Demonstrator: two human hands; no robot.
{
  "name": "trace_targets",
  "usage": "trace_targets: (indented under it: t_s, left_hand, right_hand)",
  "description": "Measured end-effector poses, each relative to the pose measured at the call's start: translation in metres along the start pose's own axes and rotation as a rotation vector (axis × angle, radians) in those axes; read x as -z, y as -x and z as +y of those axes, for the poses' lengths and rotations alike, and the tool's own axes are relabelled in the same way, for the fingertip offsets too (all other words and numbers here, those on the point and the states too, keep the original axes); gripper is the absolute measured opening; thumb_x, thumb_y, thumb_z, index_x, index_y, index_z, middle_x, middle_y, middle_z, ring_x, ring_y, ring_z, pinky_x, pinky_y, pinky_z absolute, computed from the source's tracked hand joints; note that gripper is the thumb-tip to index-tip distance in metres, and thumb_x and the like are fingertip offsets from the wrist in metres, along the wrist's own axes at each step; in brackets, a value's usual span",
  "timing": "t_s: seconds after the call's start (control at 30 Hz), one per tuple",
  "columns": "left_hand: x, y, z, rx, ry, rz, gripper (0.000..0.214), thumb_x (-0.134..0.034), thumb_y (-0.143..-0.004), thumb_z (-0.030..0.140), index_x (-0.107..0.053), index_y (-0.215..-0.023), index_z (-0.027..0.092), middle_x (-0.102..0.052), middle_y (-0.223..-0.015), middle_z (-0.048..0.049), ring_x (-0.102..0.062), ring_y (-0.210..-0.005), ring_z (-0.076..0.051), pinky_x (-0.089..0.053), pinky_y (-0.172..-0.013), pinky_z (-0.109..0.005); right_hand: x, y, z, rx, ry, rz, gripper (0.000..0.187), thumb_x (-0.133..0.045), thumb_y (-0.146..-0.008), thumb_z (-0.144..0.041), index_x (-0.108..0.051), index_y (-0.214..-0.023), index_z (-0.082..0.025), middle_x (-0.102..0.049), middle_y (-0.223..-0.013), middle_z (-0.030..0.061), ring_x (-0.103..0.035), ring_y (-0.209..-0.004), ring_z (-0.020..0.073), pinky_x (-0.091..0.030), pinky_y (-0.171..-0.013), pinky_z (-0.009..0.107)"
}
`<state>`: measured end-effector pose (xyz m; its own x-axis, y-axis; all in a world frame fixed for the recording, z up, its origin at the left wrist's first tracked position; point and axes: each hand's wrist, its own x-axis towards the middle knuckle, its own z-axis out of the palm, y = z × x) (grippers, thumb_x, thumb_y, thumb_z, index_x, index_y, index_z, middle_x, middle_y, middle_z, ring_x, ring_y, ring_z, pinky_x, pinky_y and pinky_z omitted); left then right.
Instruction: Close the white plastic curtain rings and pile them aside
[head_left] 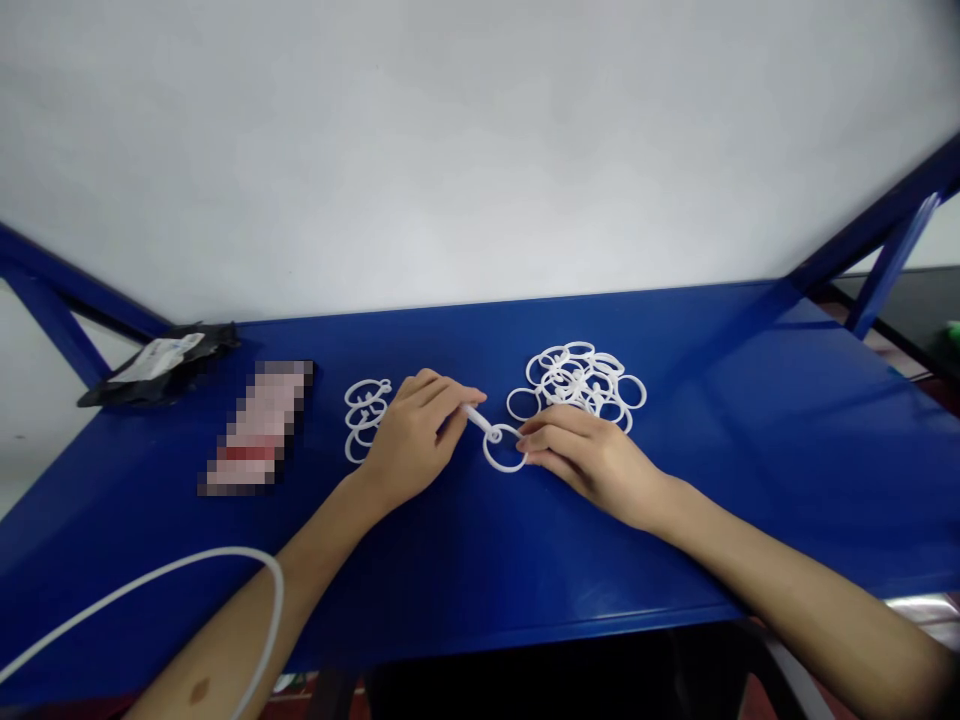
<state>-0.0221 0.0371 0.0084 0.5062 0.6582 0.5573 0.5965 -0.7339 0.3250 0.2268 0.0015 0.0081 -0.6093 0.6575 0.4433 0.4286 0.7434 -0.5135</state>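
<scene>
My left hand (420,430) is closed, its thumb and fingertips pinching a white plastic piece (477,419) seen nearly edge-on. That piece meets a white ring (501,469) at a small loop; whether the two are joined cannot be told. My right hand (592,455) pinches the far side of this ring between thumb and fingers. Just beyond my right hand lies a heap of white rings (577,380), each with a small loop. Several similar rings (367,410) sit in a row left of my left hand, partly hidden by it.
The blue table (465,560) meets a pale wall behind. A blurred-out flat object (255,430) lies at left, near a black plastic packet (161,362) with a white label. A white cable (225,551) loops across my left forearm. Blue frame bars (885,260) rise at both sides.
</scene>
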Motion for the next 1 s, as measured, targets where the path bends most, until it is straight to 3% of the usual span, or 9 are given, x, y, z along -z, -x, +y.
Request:
trace_targets:
  t_s: [0.43, 0.63, 0.8, 1.0]
  left_hand:
    - [0.008, -0.004, -0.008, 0.255, -0.093, 0.127, 0.015, -0.053, -0.097, 0.019, -0.068, -0.1, 0.019, -0.074, -0.091, -0.0033, -0.065, -0.083, -0.019, -0.051, -0.079, -0.035]
    - [0.008, -0.003, -0.017, 0.344, -0.225, 0.0, 0.015, -0.055, -0.094, 0.019, -0.069, -0.1, 0.021, -0.073, -0.085, -0.003, -0.064, -0.081, -0.023, -0.047, -0.077, -0.038]
    - [0.003, -0.001, -0.021, 0.358, -0.288, -0.08, 0.017, -0.052, -0.094, 0.019, -0.067, -0.102, 0.021, -0.075, -0.092, -0.0054, -0.064, -0.086, -0.026, -0.046, -0.078, -0.041]
    - [0.002, 0.001, -0.023, 0.362, -0.345, -0.118, 0.018, -0.051, -0.096, 0.022, -0.066, -0.104, 0.02, -0.075, -0.091, -0.0072, -0.062, -0.085, -0.028, -0.044, -0.076, -0.043]
  right_hand:
    - [0.001, 0.0, -0.001, -0.038, 0.015, 0.02, 0.018, -0.049, -0.103, -0.02, -0.065, -0.109, -0.018, -0.067, -0.106, 0.0099, -0.066, -0.098, 0.0194, -0.059, -0.084, 0.036]
    - [0.0, 0.0, -0.002, -0.099, 0.032, 0.115, 0.02, -0.058, -0.099, -0.021, -0.058, -0.119, -0.017, -0.069, -0.107, 0.0099, -0.067, -0.099, 0.0203, -0.06, -0.086, 0.038]
    - [0.002, -0.003, -0.003, -0.078, 0.049, 0.197, 0.016, -0.055, -0.099, -0.016, -0.06, -0.114, -0.019, -0.067, -0.107, 0.0095, -0.067, -0.101, 0.0202, -0.059, -0.087, 0.039]
    - [0.002, -0.001, -0.003, -0.102, 0.011, 0.143, 0.016, -0.051, -0.101, -0.014, -0.059, -0.113, -0.02, -0.07, -0.11, 0.008, -0.068, -0.103, 0.0188, -0.059, -0.089, 0.038]
